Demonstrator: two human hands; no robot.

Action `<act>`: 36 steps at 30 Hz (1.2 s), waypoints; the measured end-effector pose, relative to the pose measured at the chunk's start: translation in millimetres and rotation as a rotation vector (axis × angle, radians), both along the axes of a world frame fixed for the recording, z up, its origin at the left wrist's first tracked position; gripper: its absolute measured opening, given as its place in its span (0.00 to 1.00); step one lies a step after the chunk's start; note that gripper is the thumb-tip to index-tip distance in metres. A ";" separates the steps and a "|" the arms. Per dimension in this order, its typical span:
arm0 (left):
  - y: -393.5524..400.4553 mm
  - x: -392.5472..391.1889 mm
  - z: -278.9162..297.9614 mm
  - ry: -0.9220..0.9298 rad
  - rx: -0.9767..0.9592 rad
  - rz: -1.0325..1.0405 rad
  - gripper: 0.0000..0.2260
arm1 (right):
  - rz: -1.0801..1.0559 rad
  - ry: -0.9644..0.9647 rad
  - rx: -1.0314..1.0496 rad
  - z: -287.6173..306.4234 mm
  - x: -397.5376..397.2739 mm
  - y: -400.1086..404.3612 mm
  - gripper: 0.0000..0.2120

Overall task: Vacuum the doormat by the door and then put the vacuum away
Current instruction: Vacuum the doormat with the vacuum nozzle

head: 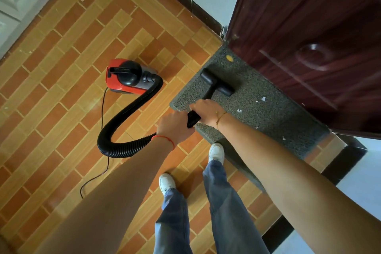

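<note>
Both hands grip black vacuum wand [209, 94]: left hand [175, 128] near hose end, right hand [206, 112] farther up; black T-shaped nozzle [217, 82] on far-left part of grey speckled doormat [268, 113]

Risks, judged: white paper scraps [239, 110] to right missed; corrugated black hose [125, 113] tugging red canister vacuum [128, 76] over; thin power cord [102, 109] snagging feet; nozzle knocking dark red door [309, 27]

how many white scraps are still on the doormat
About 5: two close together near the door, one mid-mat by the right wrist, a tiny one just below, one toward the near end. The doormat runs under the door, so more may be hidden.
</note>
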State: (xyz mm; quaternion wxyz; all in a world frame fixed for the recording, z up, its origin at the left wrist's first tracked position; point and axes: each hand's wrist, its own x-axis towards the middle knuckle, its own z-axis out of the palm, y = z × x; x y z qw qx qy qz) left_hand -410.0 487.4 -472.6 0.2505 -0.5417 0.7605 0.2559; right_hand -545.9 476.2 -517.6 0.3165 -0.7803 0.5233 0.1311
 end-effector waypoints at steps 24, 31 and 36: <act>-65.1 -86.7 -9.6 0.103 0.023 0.098 0.06 | -0.098 0.042 0.084 -9.1 -80.6 -66.3 0.06; -29.7 -6.5 3.2 0.048 0.115 0.032 0.07 | -0.057 0.076 0.118 10.1 0.8 -21.0 0.05; 2.6 71.7 15.3 0.007 0.141 -0.062 0.07 | -0.134 0.032 0.174 14.5 78.3 22.7 0.04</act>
